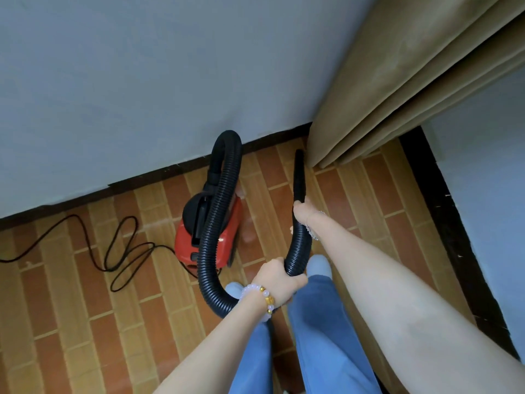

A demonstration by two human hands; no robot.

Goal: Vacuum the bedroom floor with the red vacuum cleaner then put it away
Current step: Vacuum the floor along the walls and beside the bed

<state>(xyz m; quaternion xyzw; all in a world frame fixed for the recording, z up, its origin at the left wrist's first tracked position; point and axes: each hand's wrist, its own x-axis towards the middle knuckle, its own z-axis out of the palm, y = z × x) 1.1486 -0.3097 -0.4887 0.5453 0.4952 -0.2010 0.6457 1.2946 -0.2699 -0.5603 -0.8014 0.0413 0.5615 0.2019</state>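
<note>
– On the floor near the skirting, ahead and left of the feet: red vacuum cleaner, with the cord looped loose to its left. Course of the hose?

– Out of the top of the body, up in an arch against the wall, down across the red casing, round a deep U before the knees, up again to the nozzle.

– State of the left hand?

– Fingers curled round the bottom of the U; beaded bracelet at the wrist.

– And the right hand?

– Further out, wrapped round the joint of hose and nozzle. Far side of the grip hidden behind the tube.

– Relation governing the next move?

– Long axis of the nozzle: straight away from the right hand, toward the corner of wall and curtain. Tip just beside the curtain hem, near the skirting. Contact of tip with floor: cannot tell.

– Nearer hand to the working end?

– Right, directly behind the nozzle. Left only on slack hose. Red body to the left of both, apart from them, out of reach without release of the hose.

– Judgement?

– Probably mid-vacuuming along the wall edge; putting away not yet begun. Steering from the right wrist, most likely a sweep along the skirting. Risks: curtain fabric drawn onto the tip; short loop tugging the body over.
</note>
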